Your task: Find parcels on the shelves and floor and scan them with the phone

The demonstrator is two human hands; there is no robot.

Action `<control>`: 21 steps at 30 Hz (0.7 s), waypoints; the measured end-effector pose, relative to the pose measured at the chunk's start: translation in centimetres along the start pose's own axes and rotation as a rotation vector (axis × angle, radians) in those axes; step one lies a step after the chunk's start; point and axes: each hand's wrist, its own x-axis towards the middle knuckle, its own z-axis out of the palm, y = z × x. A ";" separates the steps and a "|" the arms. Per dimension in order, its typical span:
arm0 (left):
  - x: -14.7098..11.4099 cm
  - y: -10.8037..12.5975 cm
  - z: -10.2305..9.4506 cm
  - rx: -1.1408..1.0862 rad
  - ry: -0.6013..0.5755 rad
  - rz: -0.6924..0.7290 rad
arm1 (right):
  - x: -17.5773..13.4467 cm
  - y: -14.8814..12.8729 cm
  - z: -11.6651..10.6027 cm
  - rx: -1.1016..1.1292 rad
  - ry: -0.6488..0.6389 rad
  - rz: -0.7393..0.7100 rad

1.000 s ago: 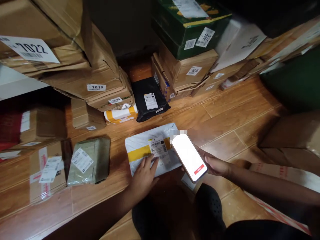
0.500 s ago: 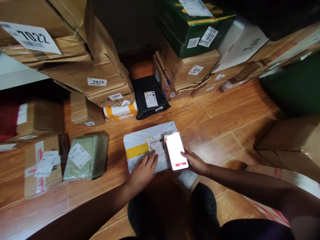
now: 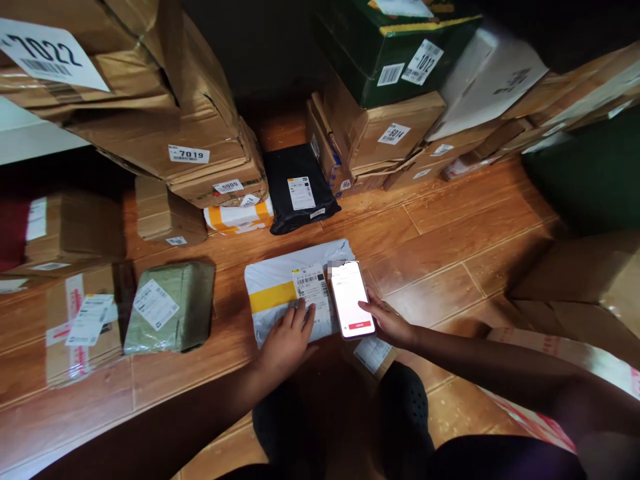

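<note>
A white parcel point(image 3: 270, 275) with a yellow band and a printed label point(image 3: 307, 283) lies on the floor between my feet and the stacked boxes. My left hand point(image 3: 287, 337) rests on its near side, fingers stretched out flat at the label's lower edge. In my right hand point(image 3: 393, 322) is a smartphone point(image 3: 353, 300), screen up, gripped over the parcel's right end with the thumb across the display. The screen is bright, with a red button near its bottom; finer text is unreadable. Part of a small brown box point(image 3: 374, 355) with a label shows below the phone.
A black bag parcel point(image 3: 301, 190) lies beyond the white one, between stacks of cardboard boxes point(image 3: 210, 130) and a green box point(image 3: 395, 63). Leftward sit a green wrapped parcel point(image 3: 193, 303) and a taped carton point(image 3: 83, 327). Large cartons point(image 3: 565, 267) stand at right.
The view has shifted slightly. My left thumb now shows spread away from the fingers, and more detail is visible on the phone screen. Both hands keep nearly the same places.
</note>
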 end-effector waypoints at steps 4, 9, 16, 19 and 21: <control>-0.1 0.0 -0.3 0.022 -0.016 0.007 | 0.3 0.4 -0.4 0.001 -0.018 0.000; -0.4 -0.3 -0.4 0.059 0.019 0.051 | 0.4 0.8 -0.9 0.020 -0.040 -0.005; 0.2 -1.3 -0.8 0.056 0.035 0.155 | 0.3 0.9 -1.0 0.007 -0.082 -0.019; 0.3 -1.5 -0.8 0.052 0.040 0.166 | 0.3 0.9 -1.1 -0.080 -0.131 -0.074; 0.4 -1.5 -0.8 0.052 0.046 0.164 | 0.4 0.9 -1.3 -0.154 -0.151 -0.121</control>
